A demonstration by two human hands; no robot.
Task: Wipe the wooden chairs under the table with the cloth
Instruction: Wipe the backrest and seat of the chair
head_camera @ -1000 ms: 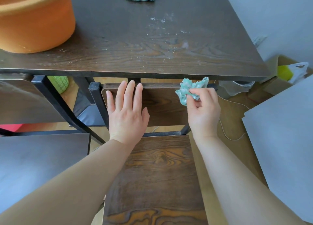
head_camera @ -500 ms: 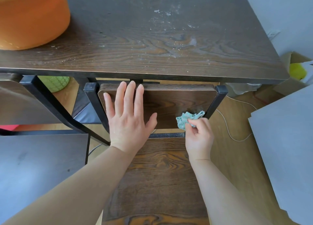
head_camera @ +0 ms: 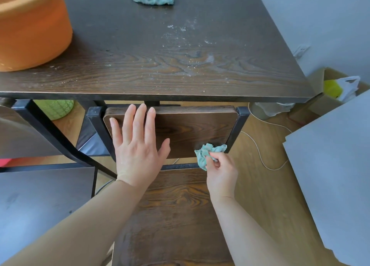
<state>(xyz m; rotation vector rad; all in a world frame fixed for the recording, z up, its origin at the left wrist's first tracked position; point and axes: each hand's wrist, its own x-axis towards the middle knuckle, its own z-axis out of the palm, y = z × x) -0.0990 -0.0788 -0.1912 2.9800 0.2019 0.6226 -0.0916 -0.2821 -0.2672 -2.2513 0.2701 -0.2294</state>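
left hand point(head_camera: 138, 151) spread flat on chair backrest point(head_camera: 192, 131) | right hand point(head_camera: 221, 171) pinching cloth point(head_camera: 208, 152)

Your right hand point(head_camera: 220, 173) has carried the cloth point(head_camera: 208, 153) from the top right corner of the backrest point(head_camera: 190, 129) down to its lower right corner. The cloth now overhangs the lower edge. The thumb of your left hand point(head_camera: 138, 151) has spread away from the fingers.
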